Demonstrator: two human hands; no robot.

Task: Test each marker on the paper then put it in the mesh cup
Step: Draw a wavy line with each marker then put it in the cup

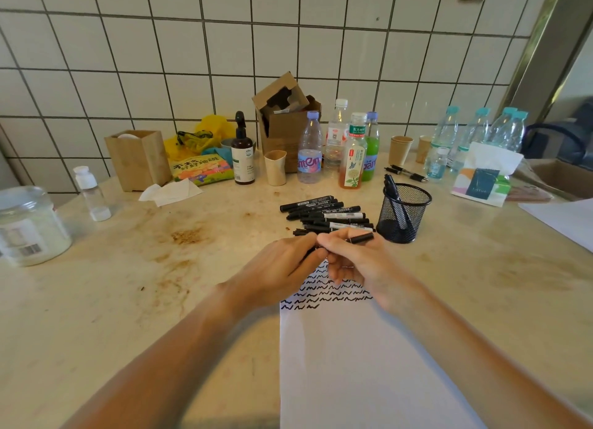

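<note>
— Forearms fill the bottom of the frame, both mine, meeting at centre over the sheet of paper [369,364]. What do you want to know?

— What are the hands doing?

— Going left to right: my left hand [282,268] has its fingers curled around one end of a black marker [361,238], most likely the cap, though that end is hidden by my fingers. My right hand [353,261] pinches the barrel, whose other end pokes out toward the right.

— So which step is this?

— I'd say capping or uncapping; I cannot tell which. Rows of black squiggles [327,292] already cover the top of the paper, just under my hands.

— And the rest?

— Just above my hands, a pile of markers [327,216] waits at centre frame. To its right stands the mesh cup [405,213], with a few markers upright inside.

— Next move?

— If it's uncapped, a short scribble on the blank paper below the last row; if capped, a brief reach up and right to drop it into the cup.
</note>
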